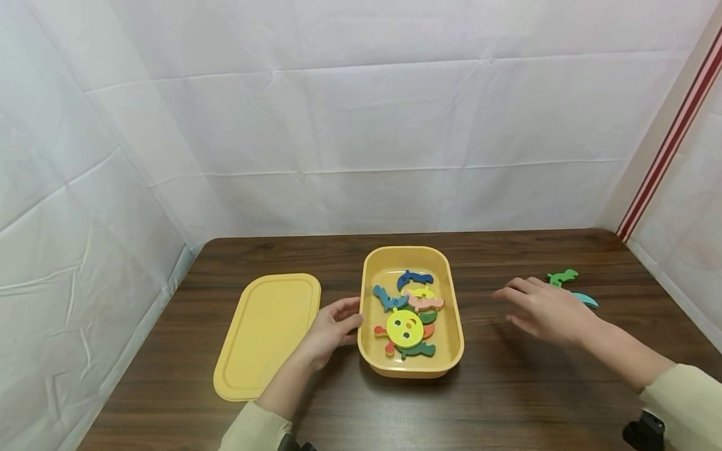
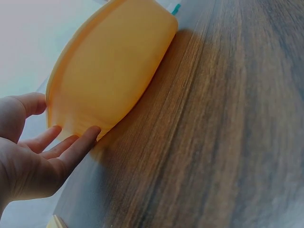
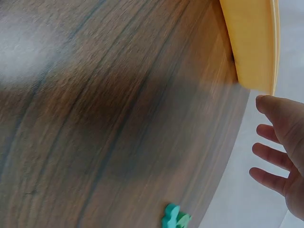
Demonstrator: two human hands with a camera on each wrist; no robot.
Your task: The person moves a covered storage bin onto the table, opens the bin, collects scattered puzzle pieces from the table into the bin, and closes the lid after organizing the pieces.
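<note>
A deep yellow plastic box (image 1: 455, 341) stands on the table with several flat, colourful animal-shaped pieces inside. Among them are a round yellow smiling face piece (image 1: 405, 328), a pink piece (image 1: 424, 302) and a blue piece (image 1: 390, 299). My left hand (image 1: 334, 327) touches the box's left side, its fingertips against the wall in the left wrist view. To the right of the box, my right hand (image 1: 544, 310) hovers over the table with fingers loosely extended and nothing in them. Beyond it lie a green animal piece (image 1: 563, 277) and a turquoise piece (image 1: 586, 300), the latter partly hidden by the hand.
A flat yellow lid (image 1: 271, 332) lies on the dark wooden table (image 1: 496, 413) left of the box. White sheeting (image 1: 361, 138) hangs behind the table and along both sides. A red-striped strip (image 1: 671, 141) runs down the right side.
</note>
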